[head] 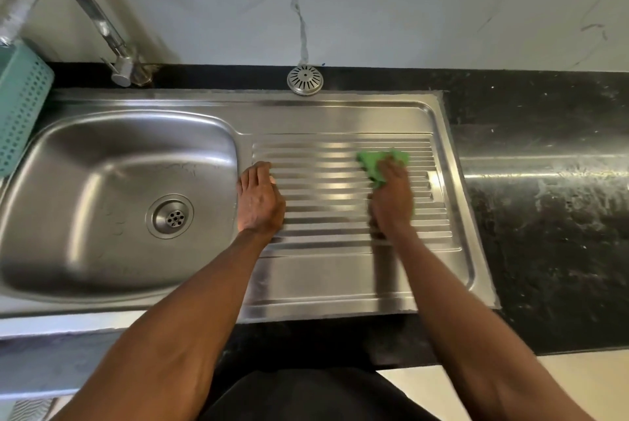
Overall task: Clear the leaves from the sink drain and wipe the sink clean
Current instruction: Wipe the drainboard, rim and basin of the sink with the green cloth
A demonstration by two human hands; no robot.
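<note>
A stainless steel sink (102,162) fills the left half, with a round drain (169,216) in its bowl; no leaves show on the drain. To the right lies the ribbed drainboard (326,189). My right hand (391,199) presses a green cloth (374,162) onto the ribs at the drainboard's right side. My left hand (260,199) rests flat, fingers together, on the left edge of the drainboard beside the bowl and holds nothing.
A curved chrome tap (102,22) stands at the back left. A teal perforated basket (20,104) sits at the left edge. A loose round strainer cover (305,79) lies on the black counter (544,182) behind the drainboard. A marble wall rises behind.
</note>
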